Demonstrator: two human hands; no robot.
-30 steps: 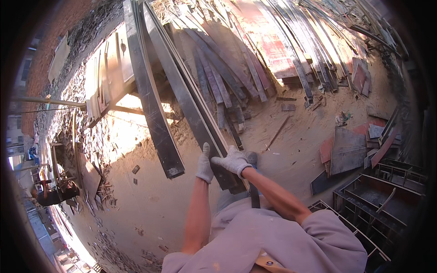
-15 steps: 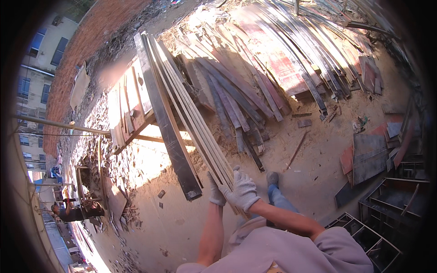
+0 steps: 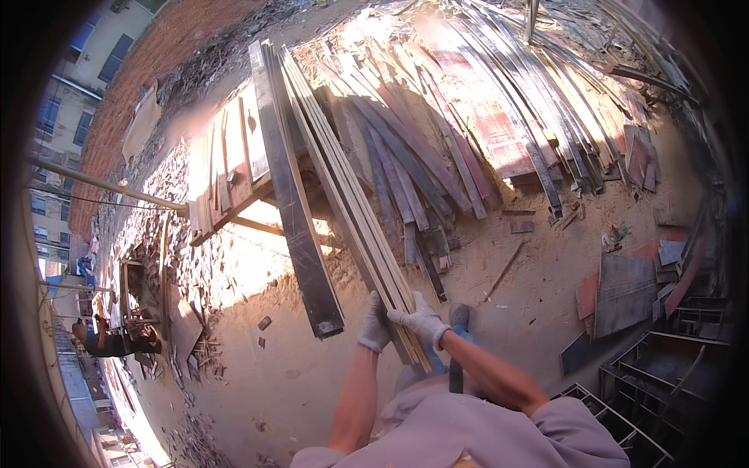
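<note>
Both gloved hands, left [image 3: 374, 327] and right [image 3: 421, 320], close around the near end of the strip bundle [image 3: 343, 187], far end on the trestle [image 3: 234, 168]; keep strips squared, lift evenly, clear of the beam [image 3: 292, 203].

Bare sandy ground [image 3: 257, 374] left of hands; dark plank [image 3: 300, 234] close beside.

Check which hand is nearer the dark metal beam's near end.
Left. Left hand grips the plank bundle just beside the dark beam; right hand sits farther off, across the bundle.
</note>
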